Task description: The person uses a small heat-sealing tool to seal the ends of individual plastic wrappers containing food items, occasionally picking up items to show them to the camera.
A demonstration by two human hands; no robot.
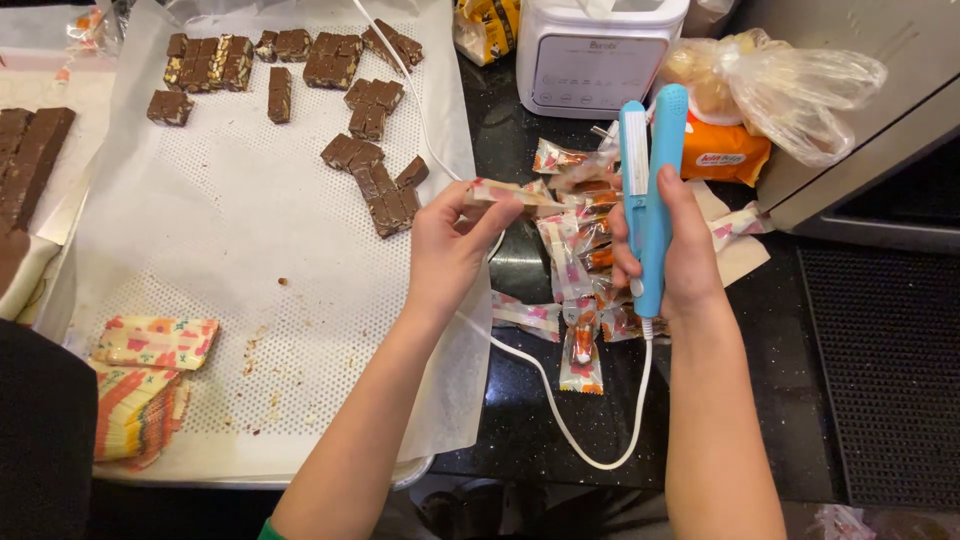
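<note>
My left hand pinches a small patterned candy wrapper and holds it level above the tray's right edge. My right hand grips a light blue clamp-style heat sealer, upright, its jaws slightly apart; a white cord trails from its base. The wrapper's end points toward the sealer without touching it. Between the hands, several filled patterned packets lie piled on the black counter. Chocolate-coated nut bars lie scattered on the white liner of the metal tray.
A stack of empty flowery wrappers rests at the tray's near left. A white appliance stands at the back, beside a clear bag of food and an orange pack. Uncut chocolate slabs lie far left. A steel appliance fills the right.
</note>
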